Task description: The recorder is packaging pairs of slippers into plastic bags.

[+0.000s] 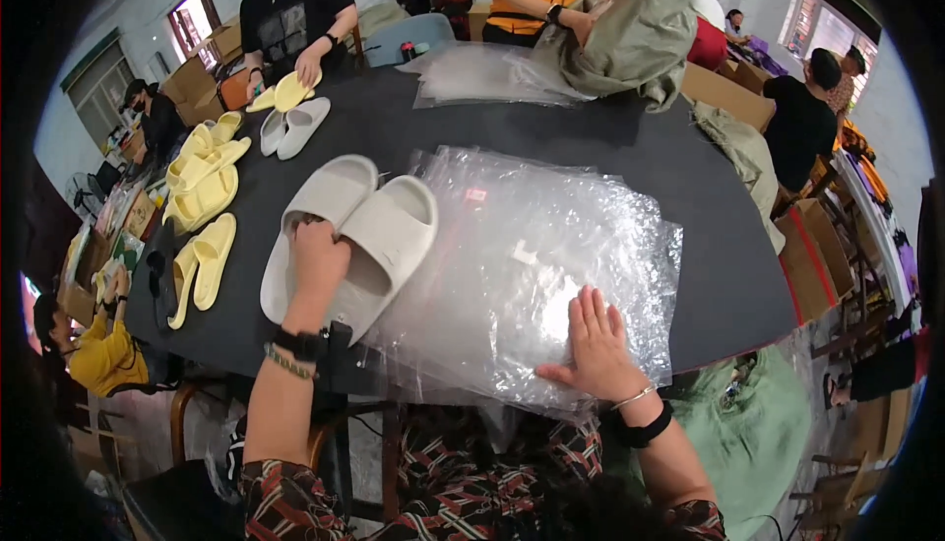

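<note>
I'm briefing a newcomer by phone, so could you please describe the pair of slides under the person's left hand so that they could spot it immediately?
On the dark table, look left of the clear plastic bags. The off-white slides lie there side by side under the left hand, unlike the yellow pairs along the left edge.

A stack of clear plastic bags [532,265] lies on the dark tabletop [679,196] toward its near edge, crinkled and glossy, one bearing a small red label [476,194]. A second pile of clear bags [482,73] lies near the far edge. Brown cardboard boxes [728,93] stand beyond the far right corner.
</note>
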Tool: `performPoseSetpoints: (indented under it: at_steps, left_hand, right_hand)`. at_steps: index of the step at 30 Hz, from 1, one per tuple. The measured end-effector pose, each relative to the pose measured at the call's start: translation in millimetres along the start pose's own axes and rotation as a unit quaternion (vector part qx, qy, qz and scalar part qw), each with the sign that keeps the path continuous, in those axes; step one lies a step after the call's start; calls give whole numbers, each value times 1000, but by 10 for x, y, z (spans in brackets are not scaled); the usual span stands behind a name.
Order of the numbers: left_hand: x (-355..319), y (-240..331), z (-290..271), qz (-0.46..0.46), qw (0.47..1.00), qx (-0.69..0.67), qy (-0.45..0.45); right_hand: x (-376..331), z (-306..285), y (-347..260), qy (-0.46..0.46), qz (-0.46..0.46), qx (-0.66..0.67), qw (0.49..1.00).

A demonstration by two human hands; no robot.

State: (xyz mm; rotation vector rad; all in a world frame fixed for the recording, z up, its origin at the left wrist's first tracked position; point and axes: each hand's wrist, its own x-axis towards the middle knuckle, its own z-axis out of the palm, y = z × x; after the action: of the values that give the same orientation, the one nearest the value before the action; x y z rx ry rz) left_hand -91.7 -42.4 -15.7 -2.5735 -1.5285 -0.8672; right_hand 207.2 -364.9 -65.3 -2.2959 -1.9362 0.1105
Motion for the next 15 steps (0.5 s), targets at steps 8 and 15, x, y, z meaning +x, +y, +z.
performPoseSetpoints:
  at_steps: [8, 15]
  left_hand:
    - [-1238, 670, -143, 132, 958, -203, -157]
    - [-430, -887, -461, 77, 992, 58, 84]
  right_hand:
    - [49, -167, -138, -65, 32, 38, 997]
    - [-124, -51, -22, -59, 31, 26, 997]
